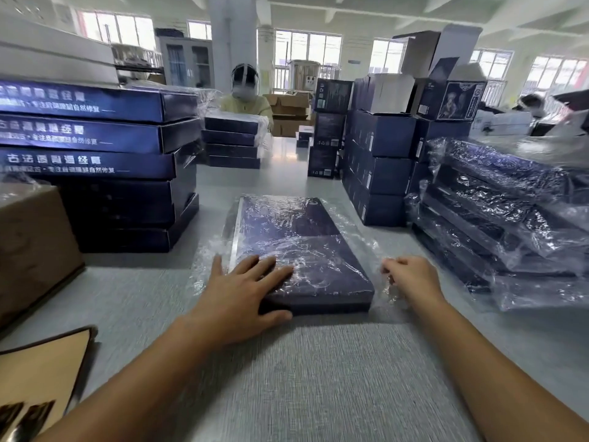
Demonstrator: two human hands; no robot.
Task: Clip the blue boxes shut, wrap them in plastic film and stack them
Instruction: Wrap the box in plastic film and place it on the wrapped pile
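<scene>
1. My left hand (242, 291) lies flat, fingers spread, pinning the blue box (302, 244) on the table (318, 378).
2. My right hand (411, 277) pinches the plastic film (390, 295) just beside the box's right edge.
3. I should pull it taut, then fold under.

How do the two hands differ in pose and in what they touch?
The left hand lies flat, fingers spread, pressing the wrapped blue box; the right hand has curled fingers pinching loose plastic film beside it. Both work the same box.
</scene>
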